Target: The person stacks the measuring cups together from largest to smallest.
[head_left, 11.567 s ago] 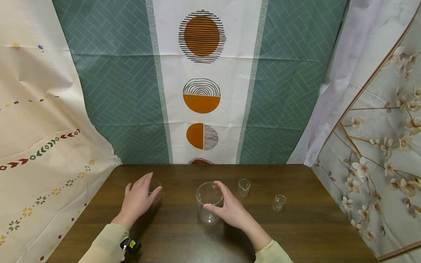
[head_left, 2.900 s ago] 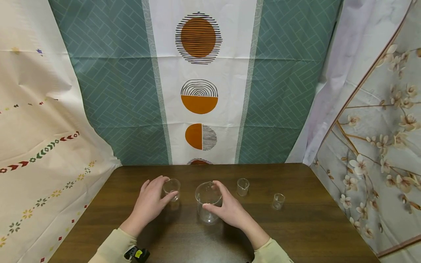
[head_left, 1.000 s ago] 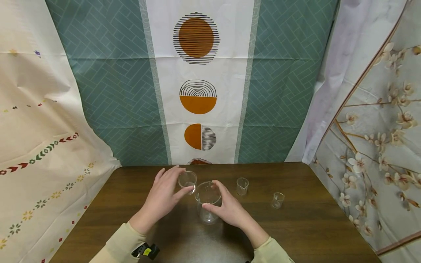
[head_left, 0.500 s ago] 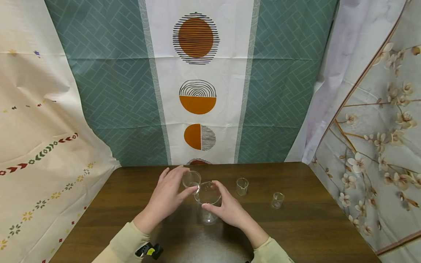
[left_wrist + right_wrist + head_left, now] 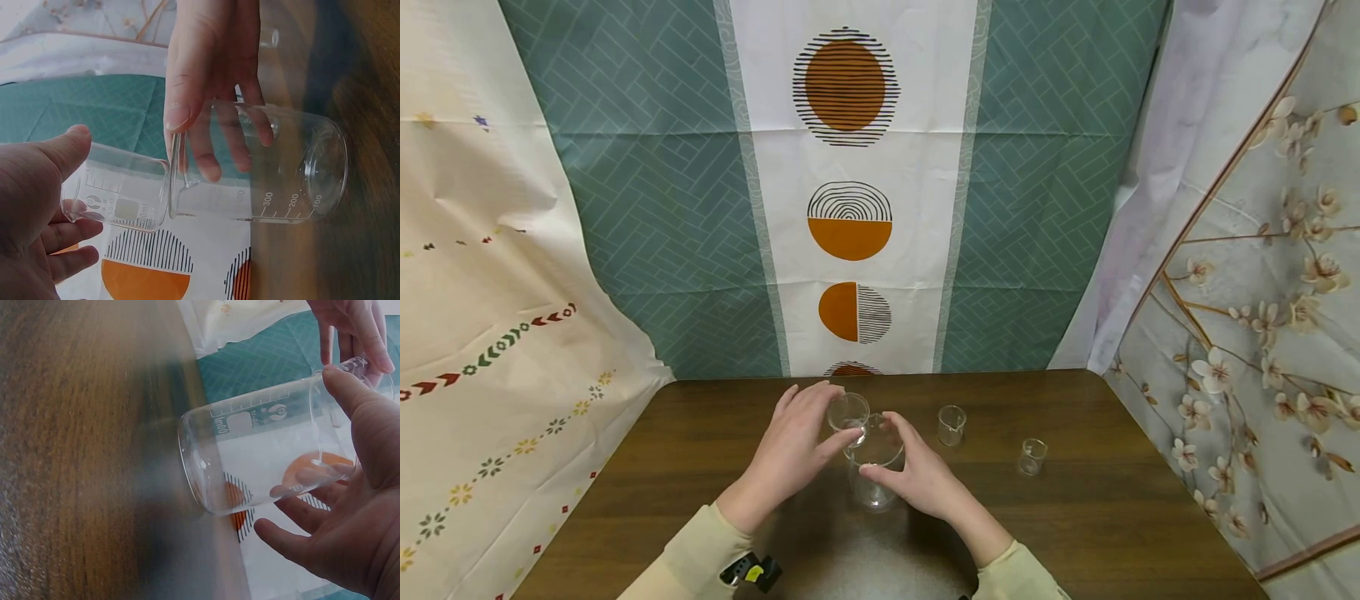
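My left hand (image 5: 793, 450) pinches a mid-sized glass beaker (image 5: 847, 407) between thumb and fingers, up at the rim of a larger glass beaker (image 5: 874, 493). In the left wrist view the mid-sized beaker (image 5: 119, 190) has its base end right at the mouth of the large beaker (image 5: 281, 169); printed graduations show on both. The large beaker stands upright on the wooden table, and my right hand (image 5: 928, 477) grips it near the rim, thumb on the near side and fingers around the far side. Both beakers look clear, with no contents showing.
To the right on the brown wooden table (image 5: 1097, 533) stand two smaller glass beakers, one farther back (image 5: 951, 427) and one nearer the right side (image 5: 1032, 458). Patterned cloths (image 5: 655, 208) hang behind and at both sides of the table.
The left hand has lifted the mid-sized beaker from the left of the table and carried it right, to the large beaker's mouth. The right hand keeps its grip on the large beaker.
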`<state>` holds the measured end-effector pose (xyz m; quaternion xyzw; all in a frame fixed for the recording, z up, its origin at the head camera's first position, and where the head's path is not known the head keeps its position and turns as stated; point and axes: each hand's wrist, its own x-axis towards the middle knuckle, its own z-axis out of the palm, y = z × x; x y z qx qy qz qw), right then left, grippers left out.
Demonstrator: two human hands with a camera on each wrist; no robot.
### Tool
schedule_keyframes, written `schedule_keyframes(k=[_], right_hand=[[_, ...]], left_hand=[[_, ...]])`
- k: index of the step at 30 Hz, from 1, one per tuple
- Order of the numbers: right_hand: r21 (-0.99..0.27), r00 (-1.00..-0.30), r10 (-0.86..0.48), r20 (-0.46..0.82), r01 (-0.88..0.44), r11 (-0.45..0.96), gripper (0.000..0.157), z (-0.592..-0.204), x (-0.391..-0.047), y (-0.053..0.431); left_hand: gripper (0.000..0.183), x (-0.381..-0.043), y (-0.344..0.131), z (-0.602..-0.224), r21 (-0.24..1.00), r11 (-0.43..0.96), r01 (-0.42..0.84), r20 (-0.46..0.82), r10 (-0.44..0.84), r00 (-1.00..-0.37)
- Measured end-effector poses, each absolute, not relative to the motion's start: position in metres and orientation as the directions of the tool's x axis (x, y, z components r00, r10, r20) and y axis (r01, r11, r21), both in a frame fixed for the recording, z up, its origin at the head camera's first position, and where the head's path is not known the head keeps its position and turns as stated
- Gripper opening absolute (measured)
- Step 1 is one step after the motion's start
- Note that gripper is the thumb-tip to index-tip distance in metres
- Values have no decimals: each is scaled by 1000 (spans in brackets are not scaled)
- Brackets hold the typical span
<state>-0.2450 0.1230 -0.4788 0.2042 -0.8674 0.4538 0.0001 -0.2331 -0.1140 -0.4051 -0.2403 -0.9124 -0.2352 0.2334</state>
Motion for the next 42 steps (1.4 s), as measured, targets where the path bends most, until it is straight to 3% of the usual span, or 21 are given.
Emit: schedule_keyframes(k=[26,42], right_hand=[[-796,-918,-360,169,-342,499,86,-479,-247,124],[-799,-922,-361,141,-321,508,95,-480,-246,125]], left_hand=[[64,-236,-99,-414,342,758,555,476,370,-798],[61,-240,-93,-421,374,731,571,436,404,-804]])
